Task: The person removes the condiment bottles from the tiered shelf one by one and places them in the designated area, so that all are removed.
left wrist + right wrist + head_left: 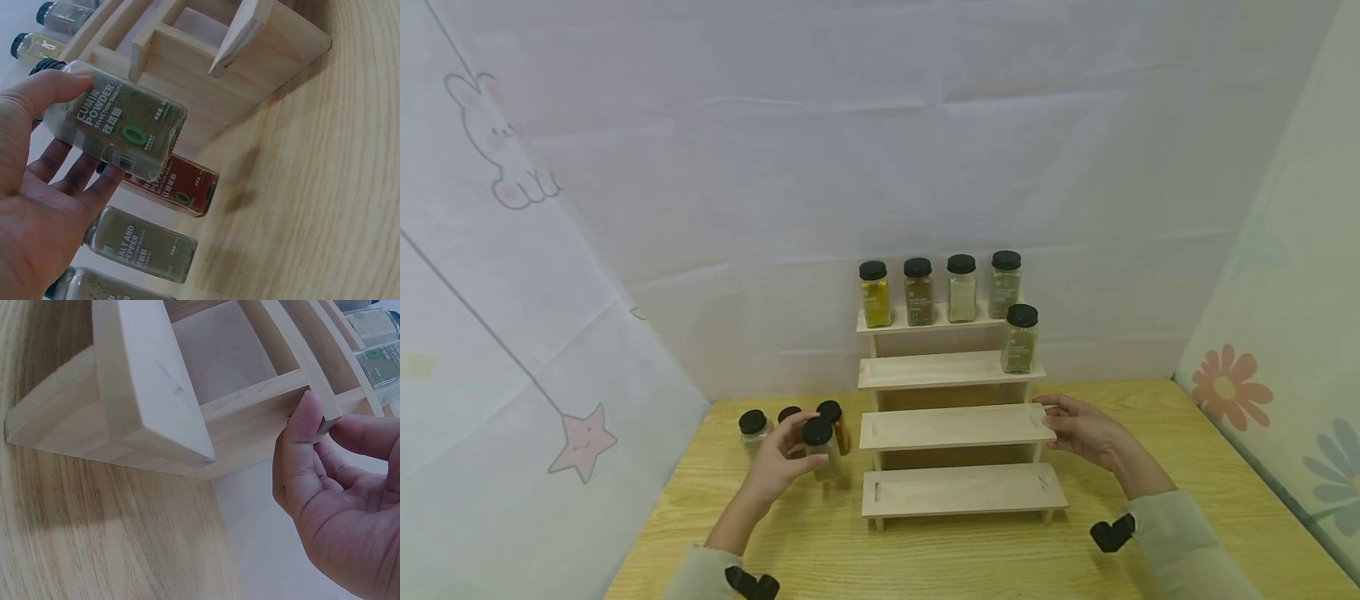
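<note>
Beside the rack [962, 490], hands [781, 457] [1086, 432] grip a clear, black-lidded cumin jar [122, 119] (left) and pale shelf end [1028, 423] (right).

Head: forward and down over the worktop [970, 562], farthest back, whole stepped rack [955, 493] framed. Left wrist: close on the cumin jar [122, 119], tilted, rack's left end beyond. Right wrist: close, tilted, rack's right end. All share rack.

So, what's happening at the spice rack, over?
Left hand gripping cumin jar. Right hand pinching rack shelf at one end. Three other jars close by left hand.
</note>
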{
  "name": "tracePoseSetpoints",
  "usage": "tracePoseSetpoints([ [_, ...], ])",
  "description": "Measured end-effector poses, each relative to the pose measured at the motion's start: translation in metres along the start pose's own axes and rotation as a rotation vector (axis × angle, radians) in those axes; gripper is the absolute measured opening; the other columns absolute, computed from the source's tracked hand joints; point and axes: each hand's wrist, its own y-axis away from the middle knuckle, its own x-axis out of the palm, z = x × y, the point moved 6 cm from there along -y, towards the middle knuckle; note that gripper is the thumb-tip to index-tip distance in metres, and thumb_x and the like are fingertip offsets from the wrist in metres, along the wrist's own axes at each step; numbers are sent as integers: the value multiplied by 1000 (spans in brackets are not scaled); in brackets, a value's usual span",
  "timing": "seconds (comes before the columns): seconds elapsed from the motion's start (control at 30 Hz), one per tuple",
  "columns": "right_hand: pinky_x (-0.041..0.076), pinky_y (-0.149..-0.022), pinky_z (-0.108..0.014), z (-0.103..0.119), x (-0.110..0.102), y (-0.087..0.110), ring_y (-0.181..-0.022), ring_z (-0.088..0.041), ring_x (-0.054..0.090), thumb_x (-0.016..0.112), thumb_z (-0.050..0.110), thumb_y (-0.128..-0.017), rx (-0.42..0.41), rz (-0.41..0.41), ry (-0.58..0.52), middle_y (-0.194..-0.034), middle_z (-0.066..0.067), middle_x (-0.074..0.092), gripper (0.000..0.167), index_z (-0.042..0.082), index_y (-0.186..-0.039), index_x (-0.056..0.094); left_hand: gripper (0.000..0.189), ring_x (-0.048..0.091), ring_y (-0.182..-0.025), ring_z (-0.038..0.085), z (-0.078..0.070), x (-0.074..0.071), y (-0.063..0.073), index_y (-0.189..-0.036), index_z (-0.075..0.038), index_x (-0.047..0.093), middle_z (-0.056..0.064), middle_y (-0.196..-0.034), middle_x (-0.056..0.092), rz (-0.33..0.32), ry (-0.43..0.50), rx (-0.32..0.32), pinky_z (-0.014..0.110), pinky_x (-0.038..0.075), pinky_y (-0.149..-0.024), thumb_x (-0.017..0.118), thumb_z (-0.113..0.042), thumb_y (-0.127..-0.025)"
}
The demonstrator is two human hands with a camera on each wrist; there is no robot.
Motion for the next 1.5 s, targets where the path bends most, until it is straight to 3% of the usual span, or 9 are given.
tracePoseSetpoints([
  [0.4,57,-86,-36,-2,-1,1,-88,-12,60,54,12,-106,-3,7,-17,-109,-3,56,55,-3,-152,29,68,58,-119,14,21,6,1,-142,-17,53,11,-132,61,-6,-14,-57,28,47,-99,85,-10,-82],
  [0.73,57,-86,-36,-2,-1,1,-83,-11,55,55,13,-106,-2,-2,-6,-110,-3,52,61,-6,-154,23,67,56,-123,23,34,8,0,-138,-18,55,9,-133,61,-22,-14,-88,40,45,-101,87,-8,-79],
  [1.07,56,-87,-37,-1,-1,0,-79,-12,46,55,14,-106,2,-9,11,-105,-3,46,61,-4,-155,23,67,58,-117,33,38,13,-1,-137,-12,54,19,-129,61,5,-3,-49,40,50,-92,86,-4,-79],
  [1.5,57,-83,-33,-1,-2,0,-81,-11,49,56,14,-105,7,-13,14,-107,-4,46,64,-4,-156,21,65,56,-120,31,43,13,-2,-136,-12,54,15,-129,61,7,-26,-51,45,44,-101,86,-5,-80],
])
